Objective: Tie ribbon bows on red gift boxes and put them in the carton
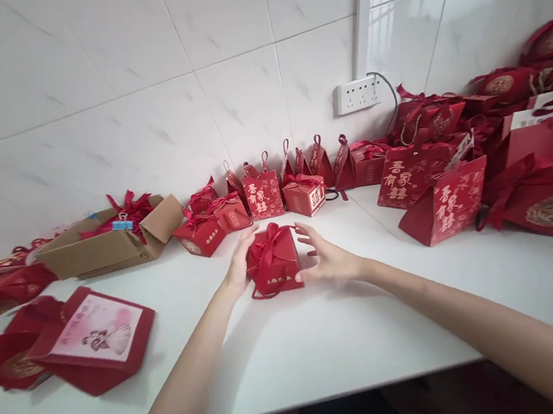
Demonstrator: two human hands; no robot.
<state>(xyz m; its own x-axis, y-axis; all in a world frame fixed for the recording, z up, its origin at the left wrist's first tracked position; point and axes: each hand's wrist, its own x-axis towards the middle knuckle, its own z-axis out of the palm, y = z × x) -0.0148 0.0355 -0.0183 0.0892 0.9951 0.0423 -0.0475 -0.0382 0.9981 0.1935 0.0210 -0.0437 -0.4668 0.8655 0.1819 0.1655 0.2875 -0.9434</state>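
A small red gift box [274, 261] with a red ribbon bow on top stands on the white table [322, 335] in the middle. My left hand [239, 260] lies against the box's left side, fingers curved round its corner. My right hand [324, 257] is at the box's right side, thumb touching it and fingers spread apart above the table.
Several finished red boxes [260, 199] stand in a row along the tiled wall. An open cardboard carton [110, 244] with red ribbons sits at the left. Flat red bags [91, 340] lie front left. Larger red gift bags [445, 203] crowd the right. A wall socket [357, 95] is above.
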